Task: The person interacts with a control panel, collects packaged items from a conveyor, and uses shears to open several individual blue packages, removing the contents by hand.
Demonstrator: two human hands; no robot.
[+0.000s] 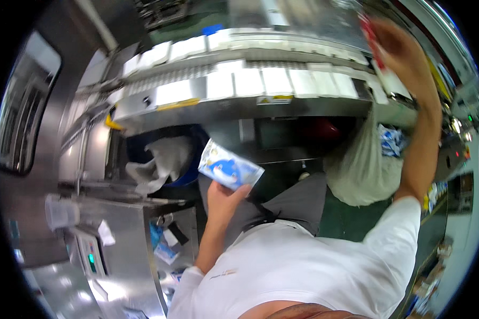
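Note:
My left hand [222, 198] holds a flat blue-and-white packet [230, 168] with a cartoon print, low in front of my body. My right hand [404, 56] is raised at the upper right, over the far end of a conveyor [239, 85], and grips a small white-and-red packet [379, 63]; the picture is blurred there. The conveyor carries rows of white packets [275, 81] side by side across the view. My white sleeves and torso fill the lower middle.
A blue bin [188, 175] with a white liner [165, 162] stands under the conveyor at left. A pale sack [361, 170] with blue-and-white packets [391, 141] hangs at right. A steel machine [122, 234] with a control panel is at lower left. Green floor lies below.

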